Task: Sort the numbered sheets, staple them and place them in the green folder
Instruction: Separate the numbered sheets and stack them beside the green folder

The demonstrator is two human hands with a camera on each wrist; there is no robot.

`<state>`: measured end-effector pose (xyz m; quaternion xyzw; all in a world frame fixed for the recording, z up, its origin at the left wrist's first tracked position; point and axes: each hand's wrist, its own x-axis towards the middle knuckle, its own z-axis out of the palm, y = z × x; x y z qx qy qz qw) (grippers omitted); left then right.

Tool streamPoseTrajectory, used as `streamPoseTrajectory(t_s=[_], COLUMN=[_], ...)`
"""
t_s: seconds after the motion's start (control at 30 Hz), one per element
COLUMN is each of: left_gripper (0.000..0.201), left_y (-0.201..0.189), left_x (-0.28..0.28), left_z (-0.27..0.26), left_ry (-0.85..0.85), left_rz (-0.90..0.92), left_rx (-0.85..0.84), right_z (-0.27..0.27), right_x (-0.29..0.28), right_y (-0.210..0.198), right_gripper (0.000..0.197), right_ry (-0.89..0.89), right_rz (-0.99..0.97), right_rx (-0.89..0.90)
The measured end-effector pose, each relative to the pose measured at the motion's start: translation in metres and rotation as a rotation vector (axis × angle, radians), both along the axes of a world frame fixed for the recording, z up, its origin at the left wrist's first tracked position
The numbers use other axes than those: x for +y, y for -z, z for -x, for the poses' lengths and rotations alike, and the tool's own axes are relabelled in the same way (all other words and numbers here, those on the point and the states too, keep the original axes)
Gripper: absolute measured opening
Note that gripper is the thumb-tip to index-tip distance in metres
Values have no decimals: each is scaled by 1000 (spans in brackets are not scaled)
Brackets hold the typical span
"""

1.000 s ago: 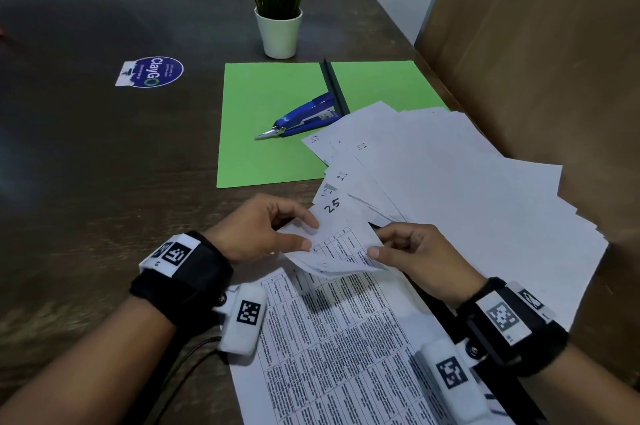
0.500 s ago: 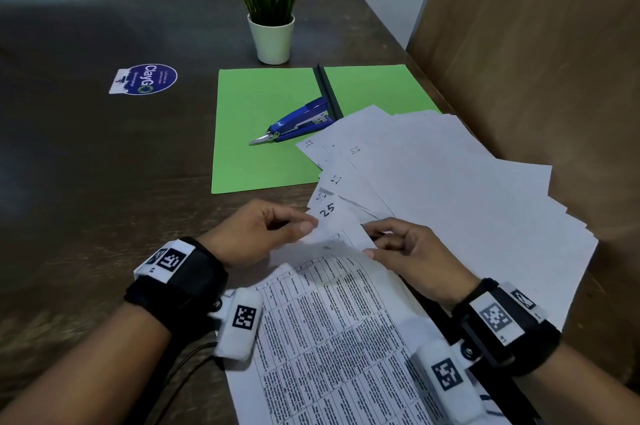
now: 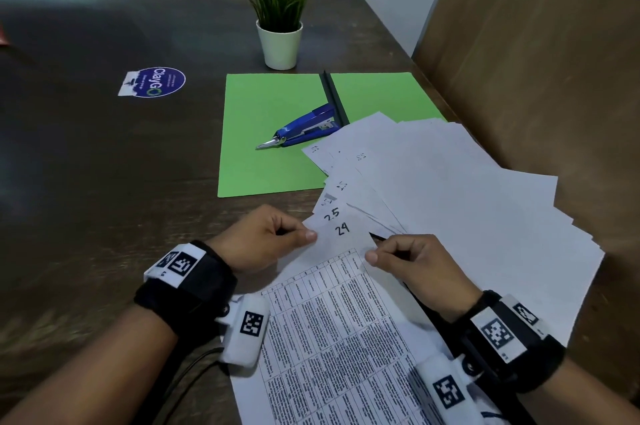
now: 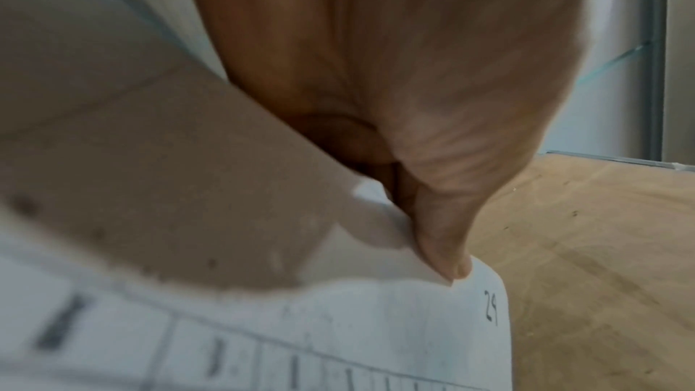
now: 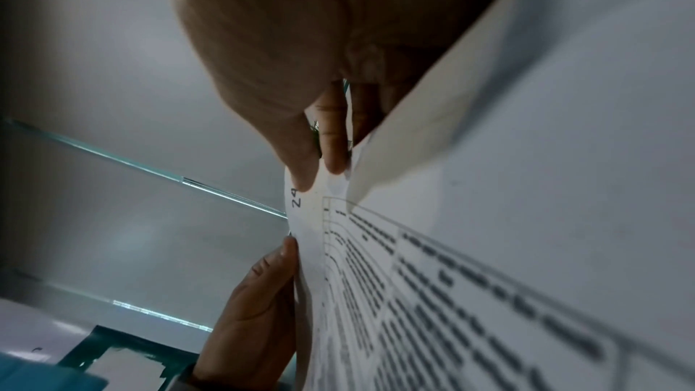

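The printed sheet marked 24 (image 3: pixel 343 313) lies on top, nearest me, over a fan of numbered white sheets (image 3: pixel 450 203). My left hand (image 3: pixel 307 230) pinches its top left corner between thumb and forefinger; the left wrist view shows the same pinch (image 4: pixel 449 266) beside the number. My right hand (image 3: pixel 375 249) pinches the sheet's top edge just right of the number, seen close up in the right wrist view (image 5: pixel 320 171). The sheet marked 25 (image 3: pixel 331 213) peeks out just behind. The green folder (image 3: pixel 270 147) lies open beyond, with the blue stapler (image 3: pixel 304 132) on it.
A small potted plant (image 3: pixel 280 36) stands behind the folder. A round ClayGo sticker (image 3: pixel 152 81) is on the dark table (image 3: pixel 104 182) to the left. A brown wooden panel (image 3: pixel 536 78) rises along the right, close to the fanned sheets.
The top sheet's corner was curled over between my hands; it now lies flat and its number 24 shows below the 25. Both hands stayed at that corner.
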<state>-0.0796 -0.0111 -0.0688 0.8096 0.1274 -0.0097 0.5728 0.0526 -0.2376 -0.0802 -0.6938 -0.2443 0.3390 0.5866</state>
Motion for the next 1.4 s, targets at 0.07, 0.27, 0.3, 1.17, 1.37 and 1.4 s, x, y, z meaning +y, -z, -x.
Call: streamPoseTrajectory(t_s=[0.07,0.27,0.3,1.17,1.37,1.4], left_gripper=[34,11,14,29,22,14], left_y=[0,-1,-1,-10,-8,-9], left_x=[1,1,1,2,-1,-1], left_z=[1,1,1,6,5,4], left_ry=[-15,-100,-108,-80,-85,-87], left_rz=[11,68,74,189,223,214], left_rx=[-1,0,4,76,83,90], right_z=[0,4,5,14,9,8], right_x=[1,0,0,15,8,6], right_y=[1,0,0,-16,-14,-19], right_gripper=[9,27,33,24,19,17], right_ry=[27,56,46,133,48,92], right_rz=[-25,-107,-136,-9,97,101], right_rx=[0,32,46,-290,-519,-576])
